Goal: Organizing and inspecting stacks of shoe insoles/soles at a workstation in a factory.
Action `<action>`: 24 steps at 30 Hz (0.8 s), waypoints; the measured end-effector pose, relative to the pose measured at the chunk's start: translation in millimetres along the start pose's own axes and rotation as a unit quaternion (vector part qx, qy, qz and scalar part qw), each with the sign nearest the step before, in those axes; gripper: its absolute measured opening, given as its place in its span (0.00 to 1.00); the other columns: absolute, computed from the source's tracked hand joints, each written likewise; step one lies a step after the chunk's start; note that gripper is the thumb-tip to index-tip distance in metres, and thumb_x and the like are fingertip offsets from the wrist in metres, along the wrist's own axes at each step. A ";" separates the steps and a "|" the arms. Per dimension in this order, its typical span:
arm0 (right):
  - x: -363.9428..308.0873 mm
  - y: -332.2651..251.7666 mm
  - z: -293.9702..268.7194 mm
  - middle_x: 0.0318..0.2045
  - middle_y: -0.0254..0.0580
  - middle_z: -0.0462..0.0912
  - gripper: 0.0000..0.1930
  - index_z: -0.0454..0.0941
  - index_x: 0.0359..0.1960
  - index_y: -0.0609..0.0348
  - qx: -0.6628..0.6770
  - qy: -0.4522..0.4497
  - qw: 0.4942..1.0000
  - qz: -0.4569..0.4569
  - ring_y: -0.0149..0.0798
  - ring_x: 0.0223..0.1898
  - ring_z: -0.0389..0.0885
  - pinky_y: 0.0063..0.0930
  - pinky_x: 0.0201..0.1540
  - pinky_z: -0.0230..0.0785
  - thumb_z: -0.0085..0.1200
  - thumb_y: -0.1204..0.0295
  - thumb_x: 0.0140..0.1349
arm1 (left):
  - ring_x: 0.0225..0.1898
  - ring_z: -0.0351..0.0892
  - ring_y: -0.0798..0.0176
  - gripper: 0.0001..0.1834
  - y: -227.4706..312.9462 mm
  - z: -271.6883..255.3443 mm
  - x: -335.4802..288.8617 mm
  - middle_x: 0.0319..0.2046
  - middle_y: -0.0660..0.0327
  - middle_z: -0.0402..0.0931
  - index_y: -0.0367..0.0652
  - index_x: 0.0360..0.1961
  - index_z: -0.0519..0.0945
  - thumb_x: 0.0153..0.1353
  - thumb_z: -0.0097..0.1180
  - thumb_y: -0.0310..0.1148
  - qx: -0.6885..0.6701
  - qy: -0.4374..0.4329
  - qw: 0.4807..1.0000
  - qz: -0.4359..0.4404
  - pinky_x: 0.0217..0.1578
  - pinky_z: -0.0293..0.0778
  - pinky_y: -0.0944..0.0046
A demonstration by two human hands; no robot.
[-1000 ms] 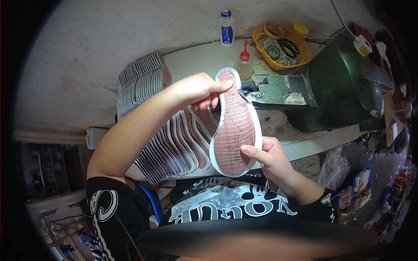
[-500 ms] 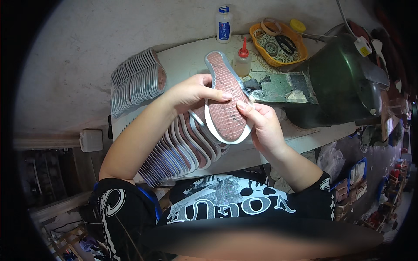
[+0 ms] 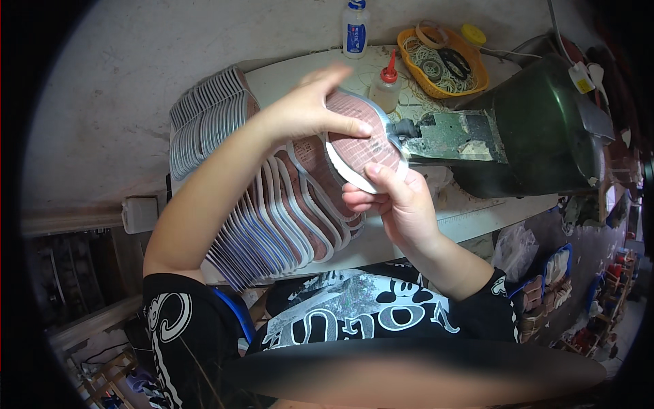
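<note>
A reddish-brown shoe insole [image 3: 354, 151] with a white and silver rim is between my two hands. My right hand [image 3: 412, 204] grips its near end, thumb on top and fingers curled under the rim. My left hand [image 3: 303, 109] has its thumb pressed on the insole's face; its fingers are smeared by motion at the far end. The insole's right edge meets or nearly meets the black tip [image 3: 405, 128] of a dark green machine [image 3: 538, 129]; I cannot tell whether they touch. Below, a fanned row of similar insoles [image 3: 272, 211] lies on the table.
Another stack of grey-edged insoles [image 3: 208, 123] stands at the far left. Towards the back are a white bottle with a blue label [image 3: 355, 34], a red-nozzled glue bottle [image 3: 385, 88] and a yellow basket [image 3: 480, 75] holding rubber bands. Bundled soles [image 3: 545, 286] sit at the right.
The insole has turned and tilted, bringing its right edge to the machine's tip. My left hand has moved up with its fingers lifting; my right hand has shifted to the near end.
</note>
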State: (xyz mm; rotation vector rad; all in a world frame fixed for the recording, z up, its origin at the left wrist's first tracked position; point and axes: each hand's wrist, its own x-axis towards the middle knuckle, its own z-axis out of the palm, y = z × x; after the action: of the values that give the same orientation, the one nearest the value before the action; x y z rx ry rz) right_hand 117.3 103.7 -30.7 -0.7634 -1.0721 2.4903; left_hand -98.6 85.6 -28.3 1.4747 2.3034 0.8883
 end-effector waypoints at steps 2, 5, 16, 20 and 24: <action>-0.1 -3.1 -0.3 0.34 0.48 0.82 0.17 0.73 0.47 0.69 0.024 0.001 1.000 -0.006 0.34 0.31 0.83 0.23 0.35 0.76 0.49 0.65 0.65 | 0.50 0.74 0.58 0.42 3.7 -11.9 21.1 0.46 0.52 0.76 0.36 0.55 0.71 0.43 0.69 0.51 -0.213 -0.353 0.909 0.059 0.54 0.66 0.62; 1.9 -4.5 -2.6 0.36 0.48 0.81 0.20 0.72 0.48 0.69 0.011 0.010 1.000 -0.004 0.36 0.32 0.84 0.23 0.35 0.77 0.49 0.61 0.66 | 0.42 0.75 0.67 0.32 6.9 -18.1 34.6 0.38 0.60 0.78 0.40 0.47 0.76 0.46 0.68 0.51 -0.174 -0.398 0.898 0.061 0.46 0.69 0.67; 6.3 -16.1 -3.0 0.41 0.49 0.80 0.22 0.71 0.49 0.70 0.029 0.009 0.999 0.023 0.39 0.36 0.84 0.23 0.36 0.79 0.48 0.59 0.67 | 0.31 0.71 0.71 0.23 14.0 -31.4 1.9 0.30 0.63 0.74 0.39 0.41 0.73 0.53 0.63 0.46 -0.136 -0.343 0.929 -0.013 0.31 0.69 0.71; 6.5 -16.9 -5.2 0.40 0.50 0.80 0.21 0.70 0.50 0.69 0.029 -0.002 0.999 0.013 0.40 0.35 0.84 0.23 0.35 0.80 0.48 0.61 0.67 | 0.30 0.72 0.71 0.22 15.9 -26.7 -17.0 0.30 0.61 0.74 0.38 0.39 0.72 0.54 0.64 0.45 -0.195 -0.291 0.933 -0.081 0.29 0.69 0.72; 5.4 -19.7 -5.5 0.39 0.49 0.80 0.19 0.71 0.49 0.68 0.028 -0.017 0.999 0.011 0.39 0.35 0.84 0.22 0.34 0.80 0.48 0.62 0.67 | 0.30 0.72 0.70 0.22 19.1 -21.5 -36.2 0.31 0.59 0.75 0.37 0.37 0.71 0.54 0.64 0.44 -0.261 -0.246 0.918 -0.170 0.28 0.69 0.72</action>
State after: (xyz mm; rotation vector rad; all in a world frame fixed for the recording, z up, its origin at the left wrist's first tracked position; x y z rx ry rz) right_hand 117.7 122.6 -21.1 -0.7227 -1.0050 2.5494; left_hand -79.7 51.5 -3.3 0.9004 1.6965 0.8235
